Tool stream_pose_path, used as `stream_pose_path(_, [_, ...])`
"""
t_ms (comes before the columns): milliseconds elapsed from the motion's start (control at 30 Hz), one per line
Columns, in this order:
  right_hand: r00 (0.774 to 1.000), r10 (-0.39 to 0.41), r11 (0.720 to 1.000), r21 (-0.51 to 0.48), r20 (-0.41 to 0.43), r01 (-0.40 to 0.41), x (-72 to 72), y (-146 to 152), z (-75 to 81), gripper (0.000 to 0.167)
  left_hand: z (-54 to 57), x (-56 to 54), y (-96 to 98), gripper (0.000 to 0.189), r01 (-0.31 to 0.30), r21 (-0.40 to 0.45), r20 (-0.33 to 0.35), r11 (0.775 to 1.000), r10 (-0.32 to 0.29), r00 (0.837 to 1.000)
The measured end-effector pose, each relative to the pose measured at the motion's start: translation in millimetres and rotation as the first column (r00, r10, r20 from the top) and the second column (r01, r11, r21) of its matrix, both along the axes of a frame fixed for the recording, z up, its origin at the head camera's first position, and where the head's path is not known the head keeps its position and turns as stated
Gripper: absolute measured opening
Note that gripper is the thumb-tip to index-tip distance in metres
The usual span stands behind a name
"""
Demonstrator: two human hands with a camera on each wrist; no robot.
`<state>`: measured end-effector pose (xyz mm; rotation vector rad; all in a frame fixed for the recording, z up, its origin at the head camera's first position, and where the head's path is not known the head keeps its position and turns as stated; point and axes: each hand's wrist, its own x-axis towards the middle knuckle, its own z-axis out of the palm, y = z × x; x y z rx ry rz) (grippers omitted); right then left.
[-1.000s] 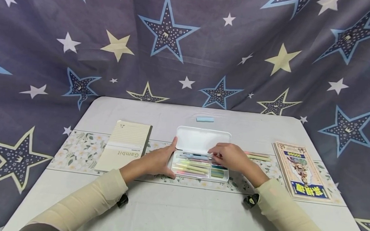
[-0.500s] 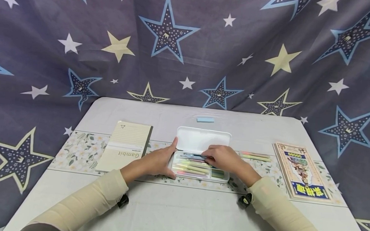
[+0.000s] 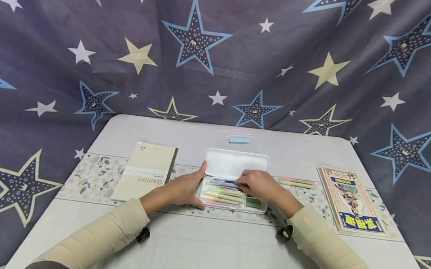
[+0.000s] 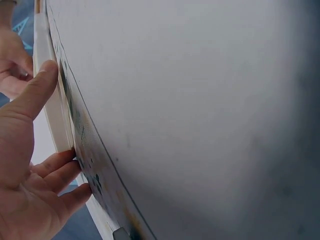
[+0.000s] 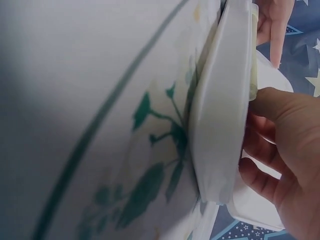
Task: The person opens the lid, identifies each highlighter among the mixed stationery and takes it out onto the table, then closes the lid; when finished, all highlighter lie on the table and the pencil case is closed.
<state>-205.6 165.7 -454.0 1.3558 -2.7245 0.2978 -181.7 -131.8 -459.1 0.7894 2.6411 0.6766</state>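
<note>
An open white pencil case lies on the table, its lid laid back on the far side. Inside are several pens and yellow highlighters, plus a greenish block in a small compartment. My left hand grips the case's left end, thumb along the near wall and fingers at the far side. The fingers of my right hand are curled down inside the case, pinching the right end of a dark-blue pen by the hinge. Its fingertips are partly hidden.
A cream notebook lies left of the case. More highlighters lie on the right, before a stack of booklets. A light-blue block sits behind the lid. A star-patterned curtain hangs behind the table.
My right hand has shifted left over the case, uncovering more of the highlighters on the table, and now stays nearly still. My left hand keeps its place on the case's left end.
</note>
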Motion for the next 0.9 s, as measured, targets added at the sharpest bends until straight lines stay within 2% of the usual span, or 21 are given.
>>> stream_pose_path(333, [0.999, 0.007, 1.000, 0.004, -0.041, -0.007, -0.7, 0, 2.9, 0.016, -0.5, 0.1, 0.6, 0.148, -0.006, -0.007, -0.001, 1.000, 0.006, 1.000])
stream_pose_path(900, [0.996, -0.015, 0.995, -0.101, -0.093, 0.006, 1.7, 21, 4.5, 0.017, 0.7, 1.0, 1.2, 0.149, -0.013, -0.028, -0.003, 1.000, 0.012, 1.000])
